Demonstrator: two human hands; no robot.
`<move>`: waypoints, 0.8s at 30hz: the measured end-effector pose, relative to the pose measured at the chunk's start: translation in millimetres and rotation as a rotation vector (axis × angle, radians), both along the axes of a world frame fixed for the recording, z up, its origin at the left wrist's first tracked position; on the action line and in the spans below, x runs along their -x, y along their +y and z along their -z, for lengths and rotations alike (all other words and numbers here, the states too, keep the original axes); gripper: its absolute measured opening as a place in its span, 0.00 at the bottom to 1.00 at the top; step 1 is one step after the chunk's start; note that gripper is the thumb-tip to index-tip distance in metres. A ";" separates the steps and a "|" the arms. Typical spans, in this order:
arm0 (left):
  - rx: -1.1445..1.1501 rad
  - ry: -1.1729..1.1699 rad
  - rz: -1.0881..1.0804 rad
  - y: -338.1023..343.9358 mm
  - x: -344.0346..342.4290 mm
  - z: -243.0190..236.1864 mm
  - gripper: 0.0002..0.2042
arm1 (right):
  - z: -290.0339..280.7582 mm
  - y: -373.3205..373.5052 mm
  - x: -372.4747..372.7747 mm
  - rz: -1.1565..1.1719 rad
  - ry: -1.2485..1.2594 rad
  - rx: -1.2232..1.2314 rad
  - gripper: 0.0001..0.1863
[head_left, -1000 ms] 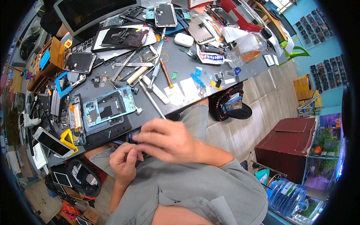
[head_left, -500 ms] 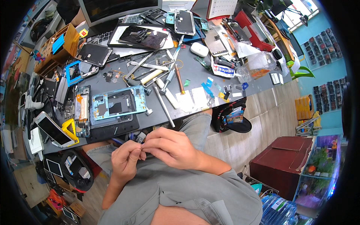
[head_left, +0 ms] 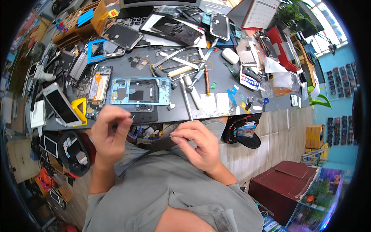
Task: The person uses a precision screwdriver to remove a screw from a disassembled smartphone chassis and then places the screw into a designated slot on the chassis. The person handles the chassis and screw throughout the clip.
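Note:
My left hand [head_left: 111, 133] is raised just off the desk's front edge, fingers curled and thumb against the forefinger. A tiny pale sliver shows at its fingertips, too small to name. My right hand [head_left: 199, 146], apart from it over my lap, pinches a tiny greenish bit between thumb and fingertips; its kind cannot be made out. Beyond the hands lies a light-blue phone frame [head_left: 164, 92] with a dark opening. It rests over another dark phone part on a black pad [head_left: 148, 117]. Right of the frame lies a slim metal rod-like tool [head_left: 186, 98].
Screwdrivers [head_left: 207, 81], tweezers and phone parts crowd the grey desk. A white phone [head_left: 61, 104] leans by a yellow holder [head_left: 80, 112] at left. A clear bottle [head_left: 284, 83] and a glue tube [head_left: 249, 82] lie at right. Below the desk stands a black bag [head_left: 241, 133].
My hands, together half a second ago, have separated. The left moved left and up toward the desk, the right a little to the right. The view has shifted.

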State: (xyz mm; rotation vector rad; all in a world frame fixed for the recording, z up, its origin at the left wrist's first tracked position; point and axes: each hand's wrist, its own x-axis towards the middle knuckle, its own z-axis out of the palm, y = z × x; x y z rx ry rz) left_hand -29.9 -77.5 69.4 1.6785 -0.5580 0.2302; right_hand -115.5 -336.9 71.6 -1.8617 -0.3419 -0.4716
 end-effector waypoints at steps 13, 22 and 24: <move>-0.535 -0.397 -0.214 14.0 -53.1 -28.7 0.13 | -2.0 -7.2 0.4 0.120 0.003 0.064 0.10; -0.445 -0.416 -0.079 13.6 -44.5 -25.8 0.13 | -0.9 -4.8 -2.4 0.135 0.003 0.063 0.12; -0.457 -0.423 -0.110 12.8 -47.3 -23.0 0.13 | -2.6 -3.3 -4.4 0.123 -0.001 0.071 0.12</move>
